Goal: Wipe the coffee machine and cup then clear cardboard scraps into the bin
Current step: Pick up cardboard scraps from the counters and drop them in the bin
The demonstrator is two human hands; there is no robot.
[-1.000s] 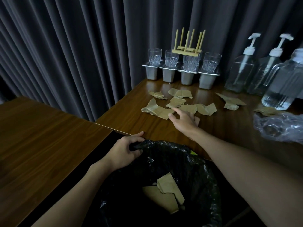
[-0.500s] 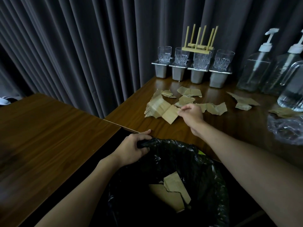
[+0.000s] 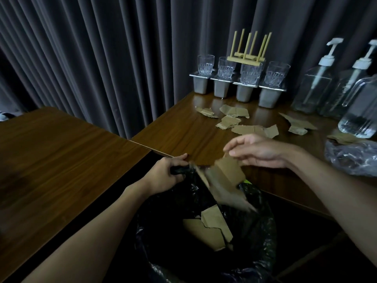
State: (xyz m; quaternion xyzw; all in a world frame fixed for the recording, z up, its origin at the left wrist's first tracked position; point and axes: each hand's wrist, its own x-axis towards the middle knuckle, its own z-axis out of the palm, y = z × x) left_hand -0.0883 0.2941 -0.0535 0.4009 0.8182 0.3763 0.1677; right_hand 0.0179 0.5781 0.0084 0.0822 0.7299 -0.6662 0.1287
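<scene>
My left hand [image 3: 164, 175] grips the rim of the black bin bag [image 3: 263, 231], holding it against the table edge. My right hand [image 3: 259, 151] hovers over the bin with loose, spread fingers. Just below it, blurred cardboard scraps [image 3: 226, 176] are dropping off the table edge into the bag. More cardboard pieces [image 3: 212, 227] lie at the bottom of the bin. Several scraps [image 3: 246, 128] still lie on the wooden table [image 3: 183, 127] behind my right hand. No coffee machine or cup is in view.
A row of glasses on metal holders [image 3: 236, 80] stands at the back by the curtain, with a wooden rack [image 3: 247, 56] on top. Pump bottles [image 3: 318, 86] and a glass jug [image 3: 361, 111] stand at right. Crumpled clear plastic [image 3: 350, 156] lies near the right edge. A second table [image 3: 51, 152] is at left.
My right hand dragged a bunch of scraps from the middle of the table to its edge and let them go over the bin. My left hand stayed on the bag rim.
</scene>
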